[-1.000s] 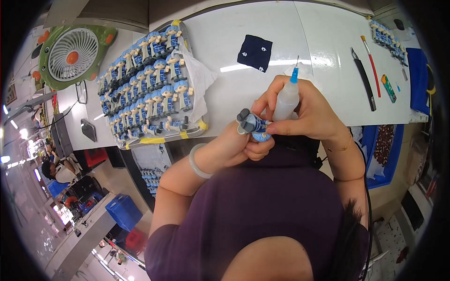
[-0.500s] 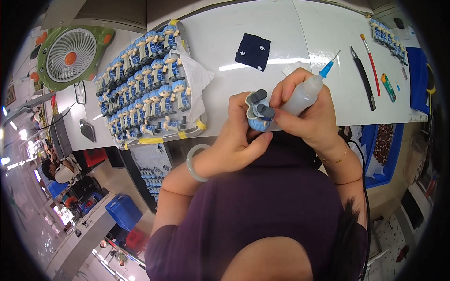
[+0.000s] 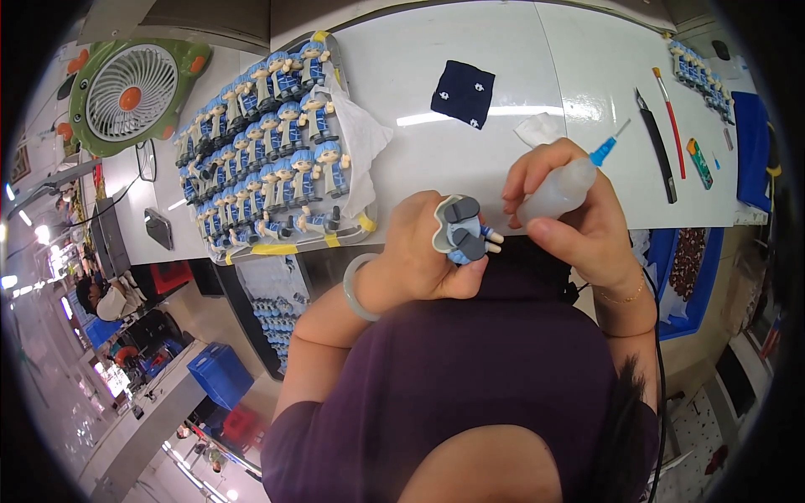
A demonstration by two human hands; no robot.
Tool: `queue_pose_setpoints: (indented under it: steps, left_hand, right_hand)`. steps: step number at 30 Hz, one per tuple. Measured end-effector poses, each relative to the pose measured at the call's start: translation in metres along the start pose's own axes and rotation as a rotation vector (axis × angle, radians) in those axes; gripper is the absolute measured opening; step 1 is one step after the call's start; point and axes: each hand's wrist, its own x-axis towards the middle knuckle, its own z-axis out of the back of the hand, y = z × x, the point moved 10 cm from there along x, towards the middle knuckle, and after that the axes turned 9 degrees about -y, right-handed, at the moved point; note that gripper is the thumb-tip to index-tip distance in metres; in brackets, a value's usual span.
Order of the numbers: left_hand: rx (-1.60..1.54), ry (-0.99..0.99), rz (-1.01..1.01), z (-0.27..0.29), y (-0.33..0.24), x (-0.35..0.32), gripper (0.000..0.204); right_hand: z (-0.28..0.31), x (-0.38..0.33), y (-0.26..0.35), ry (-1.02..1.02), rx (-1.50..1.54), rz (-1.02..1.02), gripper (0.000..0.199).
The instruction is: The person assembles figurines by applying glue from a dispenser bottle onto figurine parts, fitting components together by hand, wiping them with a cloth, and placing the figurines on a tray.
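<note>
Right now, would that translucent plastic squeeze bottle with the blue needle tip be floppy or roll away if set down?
The translucent squeeze bottle probably yields softly under the right hand. Being round-bodied, it would likely roll if laid down. Its thin blue needle tip looks bendable.

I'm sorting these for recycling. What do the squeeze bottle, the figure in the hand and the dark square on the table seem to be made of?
The squeeze bottle in the right hand looks like soft, frosted, translucent plastic with a blue needle tip. The figure in the left hand seems hard moulded plastic, painted matte blue and grey. The dark square looks like woven cloth: limp, dull, navy with pale dots.
</note>
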Motion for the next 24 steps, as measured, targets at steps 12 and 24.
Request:
queue_pose_setpoints:
  steps: [12, 24]
  left_hand:
    - [0.056, -0.182, 0.042, 0.018, 0.000, 0.008, 0.027]
    - [0.252, -0.129, 0.070, 0.018, 0.004, 0.003, 0.037]
  right_hand:
    - [0.023, -0.027, 0.038, -0.169, -0.844, 0.509, 0.027]
    - [0.002, -0.052, 0.068, -0.318, -1.302, 0.877, 0.039]
